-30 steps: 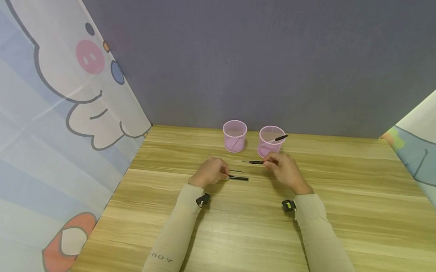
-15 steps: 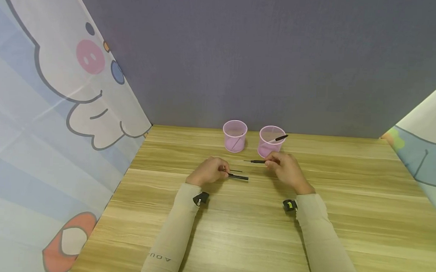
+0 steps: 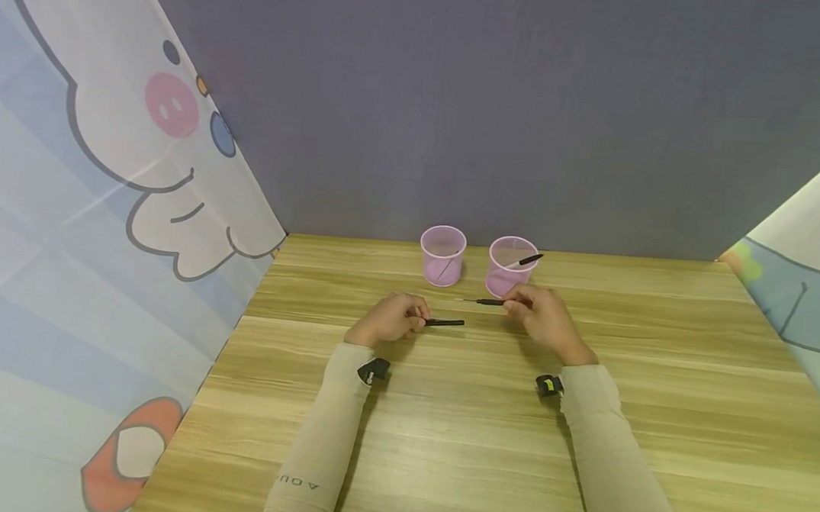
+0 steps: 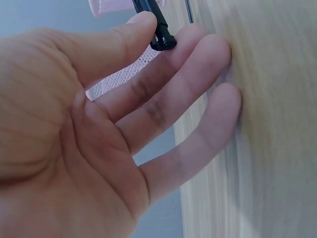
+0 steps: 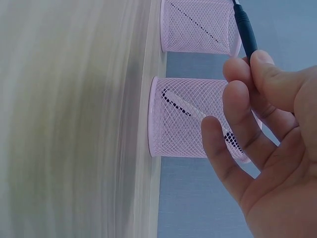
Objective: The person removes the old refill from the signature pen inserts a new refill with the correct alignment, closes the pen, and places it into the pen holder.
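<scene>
My left hand (image 3: 392, 318) pinches a black pen barrel (image 3: 446, 322) between thumb and forefinger, its clip end at the fingertips; the other fingers are loosely bent near the table. A thin dark rod (image 4: 189, 11) shows beyond those fingers in the left wrist view. In my right hand (image 3: 541, 319), thumb and forefinger pinch a slim black pen part (image 3: 491, 301) with a ridged grip (image 5: 243, 22). A thin tip (image 3: 468, 300) points left from it, toward the barrel. The two pen pieces are apart, both held low over the table.
Two pink mesh cups stand at the back of the wooden table (image 3: 470, 442). A thin stick (image 3: 445, 269) leans inside the left cup (image 3: 444, 231). From the right cup (image 3: 514, 241) a white and black pen (image 3: 530, 259) sticks out. A grey wall (image 3: 498, 122) rises behind them.
The left hand has moved slightly left and raised the pen barrel, which now covers the thin rod in the head view. The right hand has drifted slightly right and farther back with its part.
</scene>
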The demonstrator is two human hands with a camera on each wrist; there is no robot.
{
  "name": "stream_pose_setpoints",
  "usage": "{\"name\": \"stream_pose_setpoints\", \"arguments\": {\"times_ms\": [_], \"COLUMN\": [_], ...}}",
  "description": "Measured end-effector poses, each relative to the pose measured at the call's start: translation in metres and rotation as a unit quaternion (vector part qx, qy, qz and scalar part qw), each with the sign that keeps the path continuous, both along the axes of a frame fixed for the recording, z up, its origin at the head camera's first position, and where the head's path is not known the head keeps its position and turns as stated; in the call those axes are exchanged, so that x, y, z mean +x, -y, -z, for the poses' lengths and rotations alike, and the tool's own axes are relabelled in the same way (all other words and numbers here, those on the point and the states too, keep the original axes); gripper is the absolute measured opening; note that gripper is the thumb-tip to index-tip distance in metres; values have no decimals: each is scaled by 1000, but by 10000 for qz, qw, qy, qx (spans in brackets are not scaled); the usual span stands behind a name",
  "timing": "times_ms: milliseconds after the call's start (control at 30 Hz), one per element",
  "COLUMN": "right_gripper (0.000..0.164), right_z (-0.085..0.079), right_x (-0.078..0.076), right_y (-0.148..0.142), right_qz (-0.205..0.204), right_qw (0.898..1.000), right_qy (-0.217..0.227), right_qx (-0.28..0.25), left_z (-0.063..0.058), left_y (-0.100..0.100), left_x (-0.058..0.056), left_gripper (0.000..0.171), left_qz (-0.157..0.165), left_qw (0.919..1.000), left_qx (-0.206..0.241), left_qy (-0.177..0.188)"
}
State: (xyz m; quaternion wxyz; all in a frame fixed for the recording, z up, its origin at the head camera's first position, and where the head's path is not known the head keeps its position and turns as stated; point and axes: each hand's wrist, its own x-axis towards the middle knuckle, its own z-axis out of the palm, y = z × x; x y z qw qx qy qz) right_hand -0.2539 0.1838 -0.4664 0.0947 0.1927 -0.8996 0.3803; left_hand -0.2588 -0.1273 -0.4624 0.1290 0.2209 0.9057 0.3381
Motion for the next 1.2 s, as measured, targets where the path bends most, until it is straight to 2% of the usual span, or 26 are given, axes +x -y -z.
{"name": "stream_pose_setpoints", "arguments": {"times_ms": [200, 867, 1200], "right_gripper": [5, 7, 7], "right_z": [0, -1, 0], "right_x": [0, 0, -1], "right_y": [-3, -8, -10], "right_qz": [-74, 57, 16], "right_qw": [9999, 10000, 9999], "right_qy": [-113, -46, -156], "right_qx": [-46, 32, 49], "left_z": [-3, -3, -2], "left_y": [3, 8, 10], "left_x": [1, -1, -2], "left_gripper": [8, 12, 12], "left_qz": [-99, -257, -280], "left_qw": [9990, 9979, 9969], "left_qx": [322, 461, 603], "left_qy": [279, 370, 418]}}
